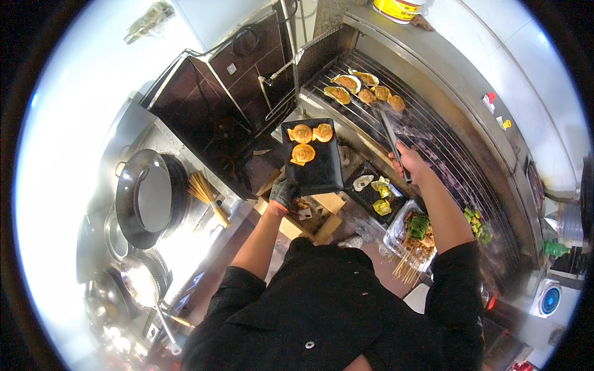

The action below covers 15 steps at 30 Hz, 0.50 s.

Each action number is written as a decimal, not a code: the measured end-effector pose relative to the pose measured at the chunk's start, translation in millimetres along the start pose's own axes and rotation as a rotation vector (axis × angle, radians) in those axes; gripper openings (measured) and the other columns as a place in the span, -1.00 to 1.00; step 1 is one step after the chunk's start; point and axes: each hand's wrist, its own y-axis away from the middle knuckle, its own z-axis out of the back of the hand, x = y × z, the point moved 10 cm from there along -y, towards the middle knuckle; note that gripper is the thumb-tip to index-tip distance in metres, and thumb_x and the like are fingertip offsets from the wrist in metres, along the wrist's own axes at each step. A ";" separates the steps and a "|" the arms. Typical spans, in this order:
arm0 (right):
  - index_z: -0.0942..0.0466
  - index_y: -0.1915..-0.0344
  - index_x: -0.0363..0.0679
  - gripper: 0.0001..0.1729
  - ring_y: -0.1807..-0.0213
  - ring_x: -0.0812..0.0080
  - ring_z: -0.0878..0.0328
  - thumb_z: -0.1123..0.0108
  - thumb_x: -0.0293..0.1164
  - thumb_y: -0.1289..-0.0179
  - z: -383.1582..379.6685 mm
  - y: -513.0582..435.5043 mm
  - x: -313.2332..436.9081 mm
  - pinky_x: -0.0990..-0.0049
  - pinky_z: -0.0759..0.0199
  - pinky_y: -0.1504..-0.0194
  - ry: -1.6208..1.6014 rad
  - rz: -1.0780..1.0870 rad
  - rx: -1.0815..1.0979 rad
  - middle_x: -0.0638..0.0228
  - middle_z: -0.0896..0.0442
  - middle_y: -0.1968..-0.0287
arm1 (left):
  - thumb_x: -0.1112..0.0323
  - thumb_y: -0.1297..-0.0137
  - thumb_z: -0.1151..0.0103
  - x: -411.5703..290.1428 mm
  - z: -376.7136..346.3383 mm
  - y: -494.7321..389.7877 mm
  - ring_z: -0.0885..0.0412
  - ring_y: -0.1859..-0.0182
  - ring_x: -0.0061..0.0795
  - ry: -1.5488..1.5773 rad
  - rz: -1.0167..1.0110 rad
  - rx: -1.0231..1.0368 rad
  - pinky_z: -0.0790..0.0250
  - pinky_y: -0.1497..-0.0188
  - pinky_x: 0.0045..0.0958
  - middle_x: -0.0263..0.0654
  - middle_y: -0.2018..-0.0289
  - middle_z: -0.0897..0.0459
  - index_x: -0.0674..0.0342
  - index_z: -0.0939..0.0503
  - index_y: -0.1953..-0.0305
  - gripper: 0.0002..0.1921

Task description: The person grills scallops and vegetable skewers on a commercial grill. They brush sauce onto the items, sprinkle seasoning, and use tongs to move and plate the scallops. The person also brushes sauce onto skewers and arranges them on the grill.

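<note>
My left hand (284, 192), in a dark knitted glove with an orange cuff, grips the near edge of a black rectangular tray (320, 171). Three scallops in their shells (303, 154), with an orange-brown topping, lie toward the tray's far end. My bare right hand (408, 162) is closed around metal tongs (392, 137) that reach out over the grill (417, 125). The tongs' tips are near a topped scallop (396, 103); whether they touch it I cannot tell. Beside it on the bars sit more scallops (381, 92) and several topped oysters (347, 83).
Below the grill's front edge, a dark tray (371, 208) holds an oyster shell and yellow-green pieces. Nearer me is a tray of skewers (413, 250). On the left counter are a wok (123, 199), a bamboo wok brush (209, 199) and a strainer ladle (141, 283). Below stands a wooden box (327, 227).
</note>
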 end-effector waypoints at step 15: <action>-0.46 0.17 -0.24 -0.36 0.71 0.49 -0.24 0.22 0.15 -0.60 3.3 24.7 -19.4 0.38 -0.17 0.63 0.107 0.091 -0.031 0.44 -0.34 0.64 | 0.58 -0.27 -0.15 17.3 59.7 -48.5 -0.69 0.15 -0.35 -0.358 -0.214 0.055 -0.59 0.13 -0.31 -0.24 0.11 -0.71 0.27 -0.61 -0.09 -0.65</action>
